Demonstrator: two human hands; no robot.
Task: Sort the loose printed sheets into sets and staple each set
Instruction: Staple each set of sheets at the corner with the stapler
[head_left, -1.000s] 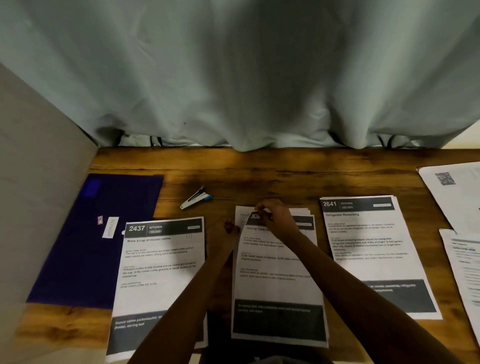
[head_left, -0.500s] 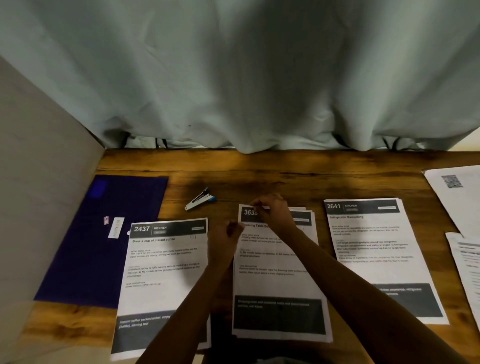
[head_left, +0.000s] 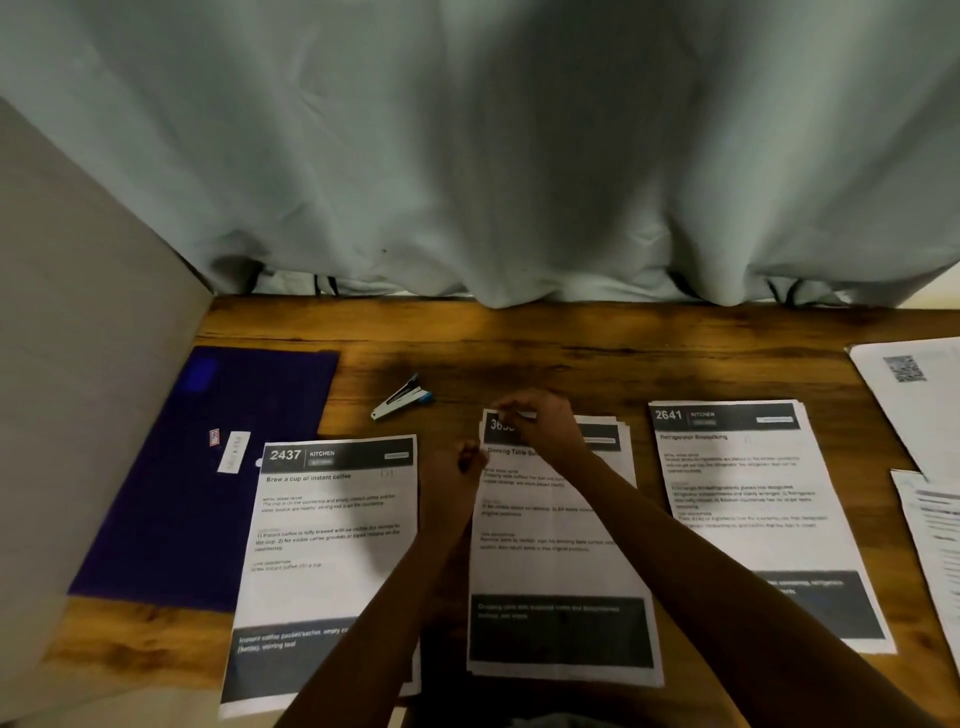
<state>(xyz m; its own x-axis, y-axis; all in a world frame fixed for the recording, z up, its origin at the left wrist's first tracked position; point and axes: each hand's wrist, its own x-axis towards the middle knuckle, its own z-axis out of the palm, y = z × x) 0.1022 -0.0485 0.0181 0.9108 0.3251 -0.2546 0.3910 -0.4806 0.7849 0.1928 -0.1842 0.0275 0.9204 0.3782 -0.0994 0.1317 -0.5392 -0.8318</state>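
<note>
The middle stack (head_left: 556, 566) of printed sheets lies flat on the table (head_left: 571, 353) straight ahead of me, between the left stack (head_left: 322, 545) headed 2437 and the right stack (head_left: 753, 499) headed 2641. I have my right grip (head_left: 540, 423) closed narrowly on its top left corner, fingertips nipping the paper, which I take to be squaring the sheets where a staple should go. My left grip (head_left: 452, 478) is curled into a fist against the stack's left edge, probably steadying it; I cannot tell whether it holds any paper. Stray edges show along the stack's right side, so the set is not yet flush. The stapler (head_left: 402, 399) lies just beyond on bare wood, untouched and within easy reach. Three stacks side by side suggest the sorting is well on and the stapling yet to come. Further out lie a purple folder (head_left: 197, 493) on the left, more loose sheets (head_left: 914, 395) at the right edge, and a pale curtain (head_left: 467, 156) behind. A second ago the top sheet's left edge bowed upward; now it lies flat, with both grips much where they were.
</note>
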